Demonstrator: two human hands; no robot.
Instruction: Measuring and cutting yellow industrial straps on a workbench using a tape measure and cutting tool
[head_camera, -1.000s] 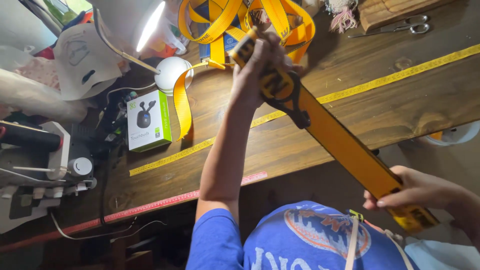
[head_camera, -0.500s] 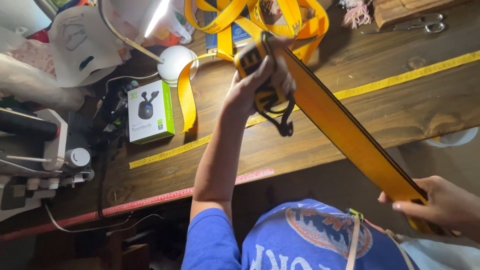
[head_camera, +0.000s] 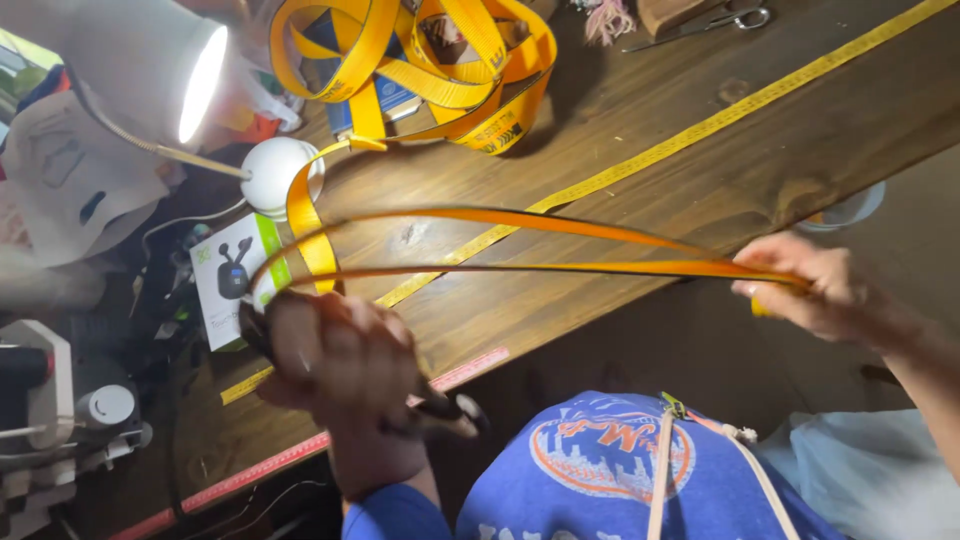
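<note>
Single head-worn view — steeply downward, close over the wooden workbench (head_camera: 640, 190) edge and the wearer's own chest.

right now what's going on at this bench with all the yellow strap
A person is working a length of yellow webbing strap over a wooden workbench. The left hand grips one end near the bench edge, along with a dark tool that is too blurred to identify. The right hand pinches the other end, so the strap runs doubled between them. More strap lies coiled at the back, beside a lit lamp.
</note>
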